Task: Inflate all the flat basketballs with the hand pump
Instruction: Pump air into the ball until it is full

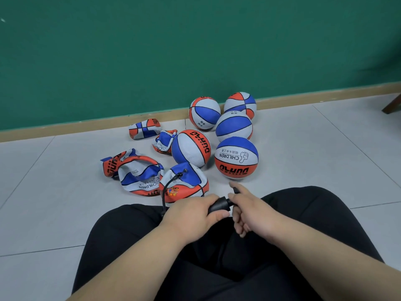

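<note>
Black hand pump (pixel 219 204) lies crosswise between both hands, above the lap of a seated person in black trousers (pixel 134 235). Left hand (pixel 193 210) grips the pump's barrel with the fingers wrapped round it. Right hand (pixel 249 208) holds the handle end with curled fingers and the index finger stretched forward. The handle itself is mostly hidden by that hand.

A thin black hose (pixel 166 190) runs from behind the left hand and curves forward to the valve of a half-collapsed basketball (pixel 186 185). This ball is red, white and blue, and sits on the grey tiled floor (pixel 54 192) just ahead of the left hand.

Further flat basketballs (pixel 138 177), crumpled and folded, lie ahead and to the left of the left hand; how many is hard to tell.

Five inflated basketballs (pixel 236 157) cluster ahead of the right hand. The nearest is printed CHILDREN and stands near that hand's fingertip. The two furthest rest by a wooden skirting (pixel 65 129) at the foot of a green wall (pixel 152 51)
</note>
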